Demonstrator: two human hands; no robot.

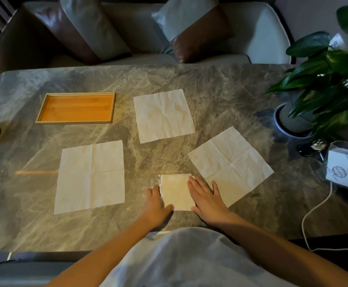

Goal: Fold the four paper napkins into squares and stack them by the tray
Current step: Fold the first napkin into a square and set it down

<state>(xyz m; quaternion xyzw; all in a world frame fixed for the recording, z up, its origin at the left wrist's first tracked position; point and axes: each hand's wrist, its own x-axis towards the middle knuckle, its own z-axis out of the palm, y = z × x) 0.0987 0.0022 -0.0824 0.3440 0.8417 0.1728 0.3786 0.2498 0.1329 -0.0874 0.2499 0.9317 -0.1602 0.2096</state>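
Pins the folded napkin (pixel 176 191) between both hands, right hand (pixel 207 198) flat and open on its right edge, left hand (pixel 156 204) loosely open at its left, and risks springing the fold on release or dragging the unfolded napkin (pixel 231 160) under the right hand's outer fingers, with the tray (pixel 73 121) far beyond the left hand.

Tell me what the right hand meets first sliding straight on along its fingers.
The right hand touches the folded napkin; beyond that, bare table, then likely the near edge of the unfolded napkin beside the tray.

4 cream napkins (pixel 164 116), orange-brown tray (pixel 75 108), grey veined marble table (pixel 220 83)
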